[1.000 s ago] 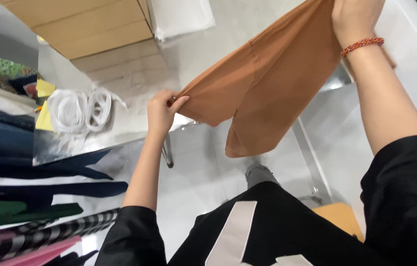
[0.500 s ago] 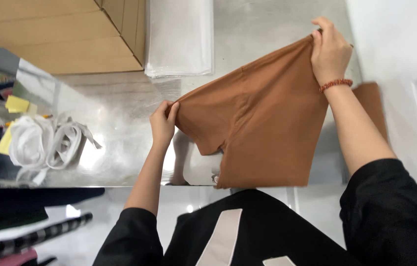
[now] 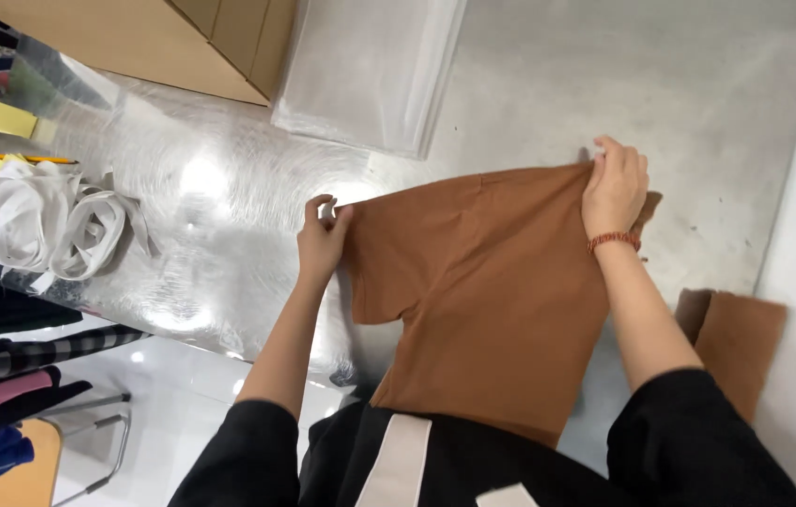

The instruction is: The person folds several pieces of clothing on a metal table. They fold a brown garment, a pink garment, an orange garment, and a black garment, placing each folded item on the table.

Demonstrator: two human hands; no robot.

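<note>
White strap rolls (image 3: 50,225) sit aside at the counter (image 3: 229,188) edge. Left hand (image 3: 323,239) pinches 1 shoulder of the brown shirt (image 3: 487,291), right hand (image 3: 616,188) grips the other, stretching it flat on the counter.

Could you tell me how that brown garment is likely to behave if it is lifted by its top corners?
The brown garment is probably floppy: it drapes over the steel table's edge. It looks light, since the left hand and right hand hold it by fingertip pinches. It may slide easily on the shiny metal.
</note>
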